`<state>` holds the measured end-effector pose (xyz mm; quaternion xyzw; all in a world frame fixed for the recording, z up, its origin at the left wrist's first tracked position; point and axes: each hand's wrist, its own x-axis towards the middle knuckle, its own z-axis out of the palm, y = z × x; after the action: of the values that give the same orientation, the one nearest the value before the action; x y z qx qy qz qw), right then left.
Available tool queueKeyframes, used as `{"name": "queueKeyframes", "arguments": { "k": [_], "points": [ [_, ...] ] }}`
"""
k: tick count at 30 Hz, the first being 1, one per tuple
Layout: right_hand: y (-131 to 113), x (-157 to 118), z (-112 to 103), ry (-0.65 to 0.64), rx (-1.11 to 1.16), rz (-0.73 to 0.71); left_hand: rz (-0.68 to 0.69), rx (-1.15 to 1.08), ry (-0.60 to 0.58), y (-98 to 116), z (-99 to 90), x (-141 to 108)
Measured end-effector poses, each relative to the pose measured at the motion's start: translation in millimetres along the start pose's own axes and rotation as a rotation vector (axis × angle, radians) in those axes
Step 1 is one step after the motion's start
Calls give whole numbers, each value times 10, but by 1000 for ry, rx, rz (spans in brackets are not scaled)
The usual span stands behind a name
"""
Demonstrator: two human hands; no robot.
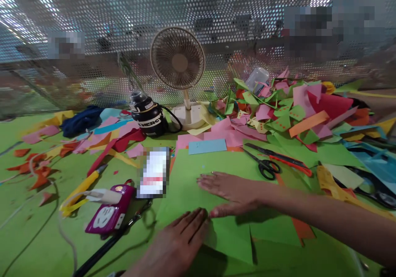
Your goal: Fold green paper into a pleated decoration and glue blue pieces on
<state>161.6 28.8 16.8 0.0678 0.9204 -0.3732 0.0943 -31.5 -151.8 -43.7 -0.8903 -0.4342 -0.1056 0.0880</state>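
Green paper (185,186) lies in front of me, with more green sheets and an orange strip partly beneath it. My right hand (230,190) rests flat on it, fingers stretched out to the left. Lower down, my left hand (182,235) presses on the paper's near part with its fingers extended and close together. Neither hand holds anything. Beyond my right hand lie black-handled scissors (266,167) and a cutter knife (291,161) with orange edging. A blue paper strip (207,146) sits on the far edge of the green paper.
A phone (154,174), a magenta power bank (111,211) with a cable and a yellow tool (83,186) are on the left. A black bottle (148,116) and a fan (177,60) stand behind. Paper scraps (278,112) pile up at right; larger scissors (371,186) lie there.
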Motion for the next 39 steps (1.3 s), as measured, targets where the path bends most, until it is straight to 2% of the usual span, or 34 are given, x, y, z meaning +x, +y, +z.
{"name": "queueKeyframes", "arguments": {
  "k": [3,6,8,10,13,15,18,20,22,23,24,25,29,32,34,36,39],
  "points": [
    [139,177,62,25,-89,-16,2,12,-14,22,66,-35],
    [278,138,-6,163,-142,123,-11,2,-16,30,83,-62],
    [290,49,-50,225,-174,167,-17,2,-12,33,95,-72],
    [235,-45,-47,213,-178,133,-18,3,6,34,113,-79],
    [154,-131,18,103,-139,65,-16,5,-3,28,143,-94],
    [175,-139,45,101,-126,84,-6,8,-32,21,149,-101],
    [285,-143,20,233,-136,205,11,22,-20,4,99,-79],
    [324,-207,-15,297,-134,236,20,18,25,-20,12,-38],
    [292,-352,-34,303,-112,191,30,-10,56,-61,-103,14],
    [254,-451,-34,299,-94,154,62,-31,14,-87,-158,40],
    [207,-560,-27,297,-74,114,31,-32,-15,-115,-205,64],
    [159,-671,-16,299,-56,68,28,-37,-9,-143,-239,87],
    [70,-977,80,396,-83,-14,53,-24,132,-235,-243,187],
    [161,-989,199,560,-210,-86,88,-15,176,-269,-161,274],
    [249,-947,286,609,-261,-135,104,-31,192,-280,-100,320],
    [306,-913,357,583,-273,-136,105,-65,149,-278,-66,353],
    [300,-899,409,526,-257,-75,64,-162,8,-251,-111,406]
  ]
}}
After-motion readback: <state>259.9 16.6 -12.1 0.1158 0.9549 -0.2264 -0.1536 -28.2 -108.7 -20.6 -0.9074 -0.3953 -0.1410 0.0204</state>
